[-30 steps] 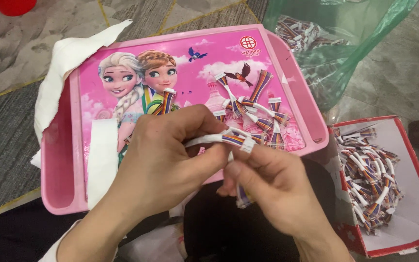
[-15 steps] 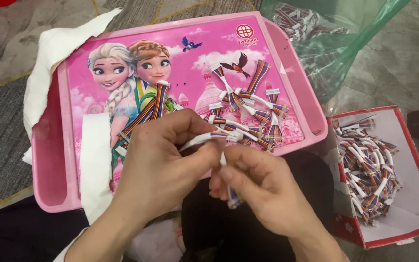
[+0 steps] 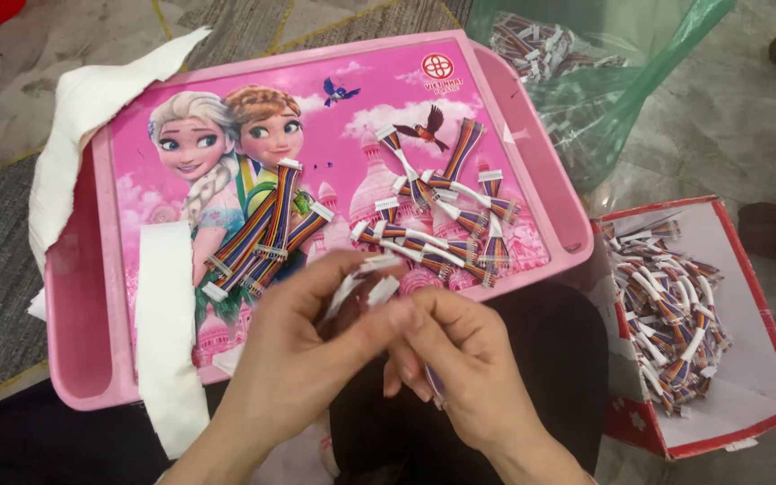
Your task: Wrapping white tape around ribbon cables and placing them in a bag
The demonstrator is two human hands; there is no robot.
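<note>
Now both my hands have dropped lower vs a sec ago: left hand [image 3: 294, 359] & right hand [image 3: 460, 368] pinch one short ribbon cable [image 3: 361, 283] by its white connectors. Loose cables on the pink tray [image 3: 83, 305] look unmoved, so I reckon this piece is mid-handling.

From the head view I see my left hand [image 3: 303, 359] and right hand [image 3: 460, 368] meeting at six o'clock, fingers [image 3: 352, 292] pinching a small cable with white connectors [image 3: 372, 280]. Behind them lies a pink cartoon tray [image 3: 532, 144] holding one neat cable bundle [image 3: 262, 238] and a loose pile [image 3: 442, 216]. A red box of cables [image 3: 675, 314] sits at three o'clock, a green bag [image 3: 586, 81] at one.
</note>
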